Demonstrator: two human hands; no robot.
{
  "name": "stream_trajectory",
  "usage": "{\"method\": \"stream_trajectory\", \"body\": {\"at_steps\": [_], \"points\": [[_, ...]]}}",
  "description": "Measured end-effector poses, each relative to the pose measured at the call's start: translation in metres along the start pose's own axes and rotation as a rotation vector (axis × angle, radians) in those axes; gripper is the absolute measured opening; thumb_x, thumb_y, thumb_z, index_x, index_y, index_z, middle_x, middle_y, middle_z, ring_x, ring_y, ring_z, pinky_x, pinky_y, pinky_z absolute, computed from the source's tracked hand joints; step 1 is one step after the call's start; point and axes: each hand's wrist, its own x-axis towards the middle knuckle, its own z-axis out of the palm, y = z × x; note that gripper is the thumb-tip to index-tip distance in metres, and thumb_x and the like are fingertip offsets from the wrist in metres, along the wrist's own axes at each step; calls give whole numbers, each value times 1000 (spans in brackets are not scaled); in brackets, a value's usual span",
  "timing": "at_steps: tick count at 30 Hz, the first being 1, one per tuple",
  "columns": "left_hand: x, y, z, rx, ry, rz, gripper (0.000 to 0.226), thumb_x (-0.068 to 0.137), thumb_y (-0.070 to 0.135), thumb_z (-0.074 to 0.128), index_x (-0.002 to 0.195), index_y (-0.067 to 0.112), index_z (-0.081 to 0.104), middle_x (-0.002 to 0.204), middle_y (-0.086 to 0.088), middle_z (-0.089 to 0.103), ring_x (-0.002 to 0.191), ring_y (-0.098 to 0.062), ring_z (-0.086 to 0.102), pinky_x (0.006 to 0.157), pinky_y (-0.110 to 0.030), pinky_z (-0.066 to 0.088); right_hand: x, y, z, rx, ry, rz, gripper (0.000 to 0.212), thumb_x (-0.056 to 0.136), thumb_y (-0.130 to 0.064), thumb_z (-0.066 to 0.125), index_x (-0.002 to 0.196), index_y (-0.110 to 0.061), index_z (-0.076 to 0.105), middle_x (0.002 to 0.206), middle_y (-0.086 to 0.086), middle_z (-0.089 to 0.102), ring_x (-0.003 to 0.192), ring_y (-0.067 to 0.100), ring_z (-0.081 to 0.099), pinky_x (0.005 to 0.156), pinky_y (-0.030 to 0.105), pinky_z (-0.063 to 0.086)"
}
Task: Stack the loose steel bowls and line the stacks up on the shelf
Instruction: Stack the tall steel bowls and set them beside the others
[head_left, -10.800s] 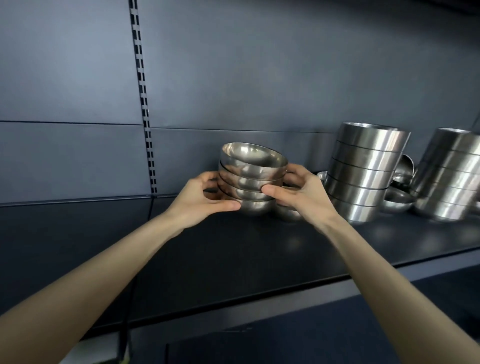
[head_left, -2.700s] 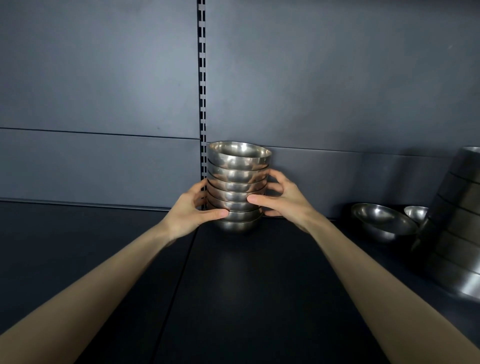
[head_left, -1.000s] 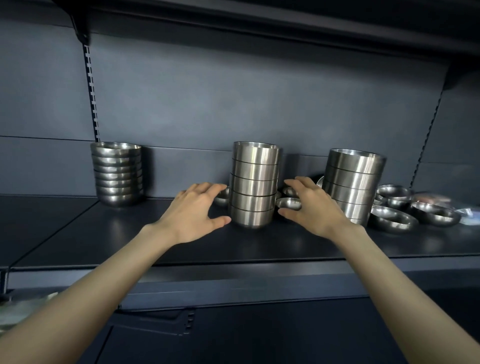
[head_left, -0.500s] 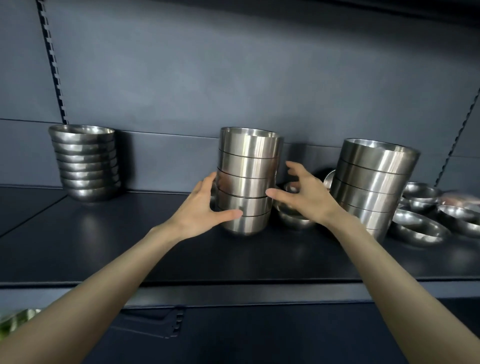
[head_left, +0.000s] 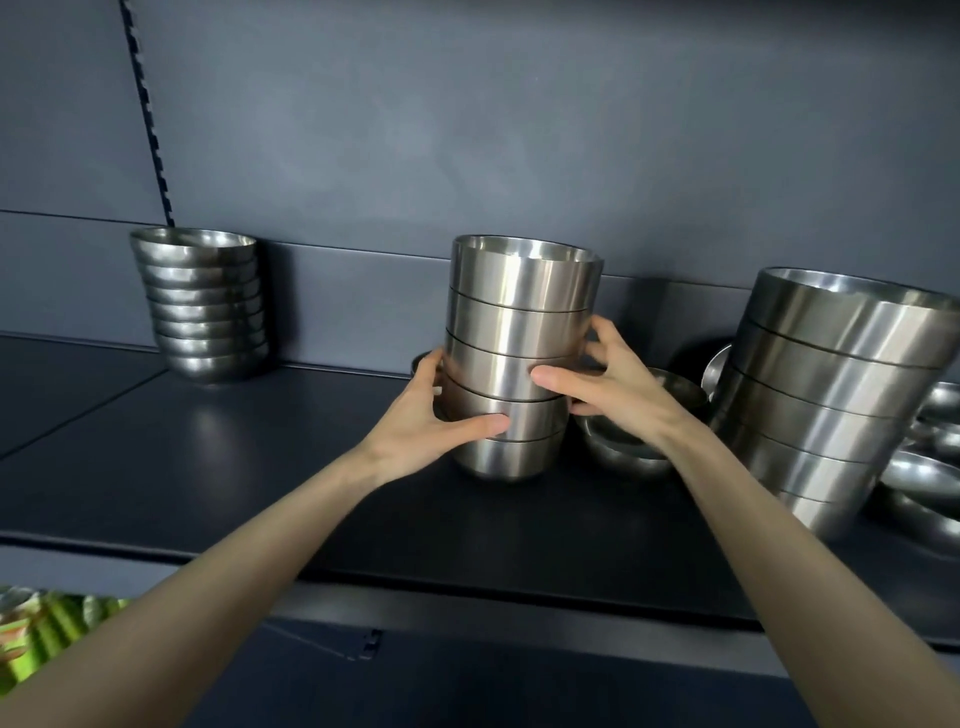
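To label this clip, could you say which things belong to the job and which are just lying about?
Job: middle stack, left hand, right hand, left stack, right stack, loose bowl, shelf.
Lying about: green object, bottom left.

Middle stack (head_left: 519, 358) on shelf (head_left: 260, 467); short stack (head_left: 202, 301) left, tall stack (head_left: 841, 400) right.

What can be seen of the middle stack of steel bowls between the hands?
The middle stack is five nested, straight-walled bowls of brushed steel, rims up, upright, rounded base at the dark shelf. The left hand and right hand grip its lower bowls from either side, thumbs in front. Whether it is lifted cannot be told.
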Motion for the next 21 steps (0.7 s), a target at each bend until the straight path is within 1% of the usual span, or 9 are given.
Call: {"method": "stream_trajectory", "body": {"at_steps": [3, 5, 8, 12, 16, 17, 19, 20, 21], "points": [[-2, -1, 2, -38, -6, -27, 117, 51, 65, 77, 147, 33, 19, 137, 7, 48, 127, -18, 47, 104, -47, 43, -2, 1, 1, 32, -31, 0, 98, 56, -51, 84, 139, -32, 34, 117, -20, 61, 93, -9, 65, 59, 11, 52], [-2, -1, 2, -48, 9, -26, 115, 50, 65, 78, 146, 34, 23, 134, 6, 51, 124, -19, 50, 101, -48, 46, -3, 0, 2, 54, -21, -6, 94, 54, -48, 81, 135, -31, 38, 112, -17, 65, 90, -7, 66, 58, 12, 52], [-2, 0, 2, -66, 37, -28, 114, 48, 64, 81, 144, 30, 29, 136, 1, 52, 124, -24, 52, 100, -51, 47, -3, -1, 3, 69, 1, -17, 93, 50, -49, 81, 132, -30, 41, 108, -13, 67, 88, -5, 67, 57, 13, 52], [-7, 2, -1, -72, 61, -35, 116, 45, 65, 82, 142, 24, 33, 138, -2, 50, 122, -27, 54, 99, -52, 47, -4, -6, 5, 27, 17, -29, 95, 46, -57, 81, 129, -30, 44, 112, -10, 69, 92, -1, 68, 61, 18, 55], [-14, 6, -16, -81, 96, -10, 114, 47, 63, 82, 140, 18, 36, 139, 0, 50, 122, -27, 55, 98, -51, 48, -3, -18, 12, 20, 27, -65, 78, 57, -50, 86, 122, -34, 48, 108, -13, 70, 90, -3, 68, 58, 17, 54], [-17, 7, -20, -85, 105, -6, 112, 47, 62, 83, 139, 17, 37, 137, 0, 52, 121, -26, 56, 94, -48, 52, -3, -22, 15, 17, 27, -71, 74, 58, -49, 87, 120, -36, 48, 108, -13, 69, 89, -4, 67, 58, 17, 54], [-24, 7, -32, -104, 119, 12, 107, 47, 59, 83, 137, 19, 40, 131, 3, 56, 117, -20, 58, 76, -36, 58, -2, -30, 25, -2, 28, -74, 70, 55, -52, 86, 113, -42, 48, 107, -15, 68, 89, -4, 67, 60, 20, 56], [-28, 7, -39, -115, 123, 22, 105, 46, 58, 83, 135, 21, 42, 127, 5, 58, 115, -17, 59, 70, -33, 59, -1, -35, 32, -14, 27, -74, 66, 55, -53, 85, 109, -45, 47, 107, -16, 67, 88, -3, 67, 63, 22, 58], [-31, 6, -47, -126, 127, 27, 102, 46, 57, 84, 134, 23, 43, 125, 6, 59, 113, -15, 59, 69, -35, 60, 1, -39, 39, -20, 26, -74, 63, 57, -52, 84, 106, -47, 47, 105, -17, 67, 87, -2, 68, 66, 26, 60]]}}
